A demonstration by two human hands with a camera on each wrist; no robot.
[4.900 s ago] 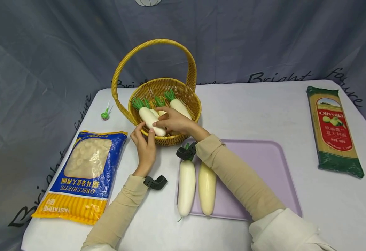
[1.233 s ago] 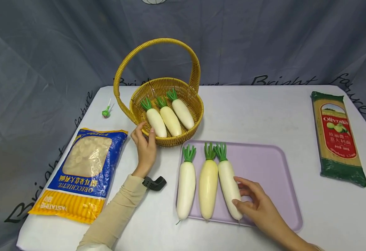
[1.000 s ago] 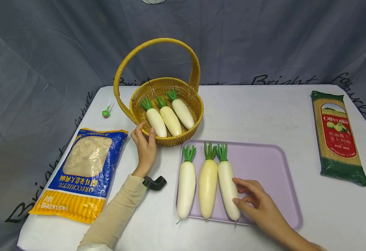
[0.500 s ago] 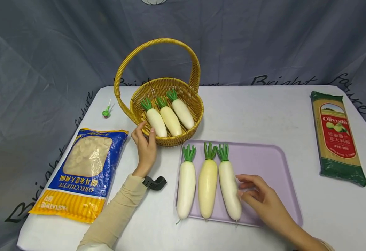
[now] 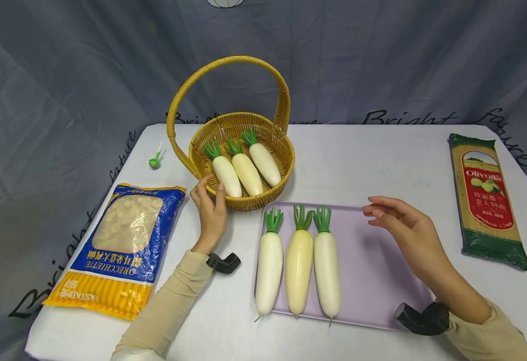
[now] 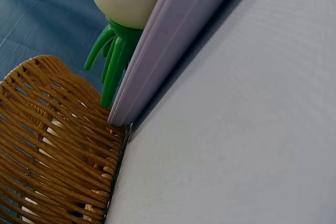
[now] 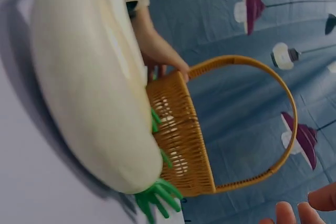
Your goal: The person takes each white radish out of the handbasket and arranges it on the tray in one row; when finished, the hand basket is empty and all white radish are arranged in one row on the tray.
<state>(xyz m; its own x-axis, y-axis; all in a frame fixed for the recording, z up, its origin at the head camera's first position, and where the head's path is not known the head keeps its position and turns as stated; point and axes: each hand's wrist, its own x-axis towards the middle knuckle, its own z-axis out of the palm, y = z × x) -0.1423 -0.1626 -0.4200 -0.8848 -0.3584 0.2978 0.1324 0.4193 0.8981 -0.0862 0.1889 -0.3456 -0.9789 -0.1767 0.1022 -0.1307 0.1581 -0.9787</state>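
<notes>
My left hand (image 5: 211, 213) grips the near-left rim of a yellow wicker basket (image 5: 258, 201), its index finger and thumb at the edge. Inside the basket lie three daikon radishes with green tops, the middle one (image 5: 247, 174) yellower than the others. On the lilac tray (image 5: 371, 316), three longer daikons lie side by side, tops toward the basket: a white left daikon (image 5: 270, 273), a yellowish middle daikon (image 5: 299, 272) and a white right daikon (image 5: 328, 273). My right hand (image 5: 407, 228), empty with loosely bent fingers, hovers over the tray's right part, apart from the daikons.
A blue and yellow bag of orecchiette (image 5: 123, 245) lies at the left of the white table (image 5: 362, 160). Beyond it is a green-wrapped lollipop (image 5: 155, 161). A spaghetti pack (image 5: 488, 200) lies at the far right. A grey curtain (image 5: 358, 60) hangs behind.
A third daikon has come to lie on the tray beside the other two and now sits straighter. My right hand has released it and moved up and right. My left hand stays at the basket.
</notes>
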